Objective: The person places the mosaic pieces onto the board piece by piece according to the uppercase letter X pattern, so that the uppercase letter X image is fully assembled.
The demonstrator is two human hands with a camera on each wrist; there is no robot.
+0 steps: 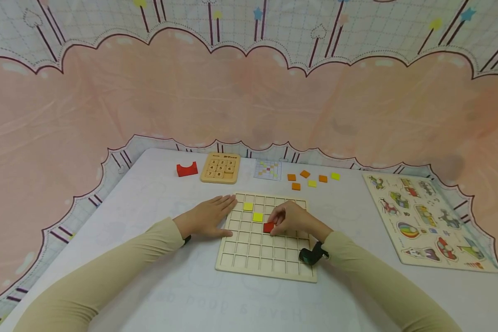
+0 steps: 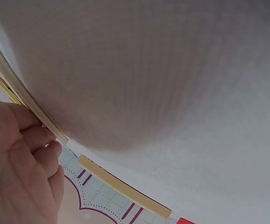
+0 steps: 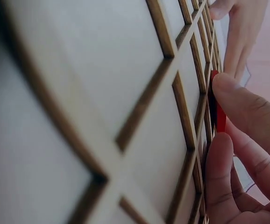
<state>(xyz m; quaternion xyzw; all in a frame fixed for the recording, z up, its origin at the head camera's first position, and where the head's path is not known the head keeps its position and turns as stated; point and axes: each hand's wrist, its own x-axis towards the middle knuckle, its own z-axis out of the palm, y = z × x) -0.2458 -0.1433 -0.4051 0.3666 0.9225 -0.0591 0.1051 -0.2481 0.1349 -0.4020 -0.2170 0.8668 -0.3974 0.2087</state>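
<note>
A pale wooden grid board (image 1: 249, 250) lies on the white table. My left hand (image 1: 206, 216) rests at its left edge, fingers extended and thumb spread; in the left wrist view the fingers (image 2: 39, 137) lie along the board's side. Between thumb and fingertips my right hand (image 1: 290, 217) pinches a red square tile (image 1: 268, 227), right at a cell near the board's middle. In the right wrist view the red tile (image 3: 221, 112) stands slightly tilted against the grid. Two yellow tiles, one (image 1: 248, 206) upper left and another (image 1: 257, 216), sit in cells on a diagonal towards the red one.
Behind the board lie several orange tiles (image 1: 296, 186), two more yellow tiles (image 1: 312, 183) and a small pattern card (image 1: 267, 169). A wooden number puzzle (image 1: 220, 168) and a red notched block (image 1: 186, 169) are at the back left. A picture puzzle board (image 1: 431, 221) lies at right.
</note>
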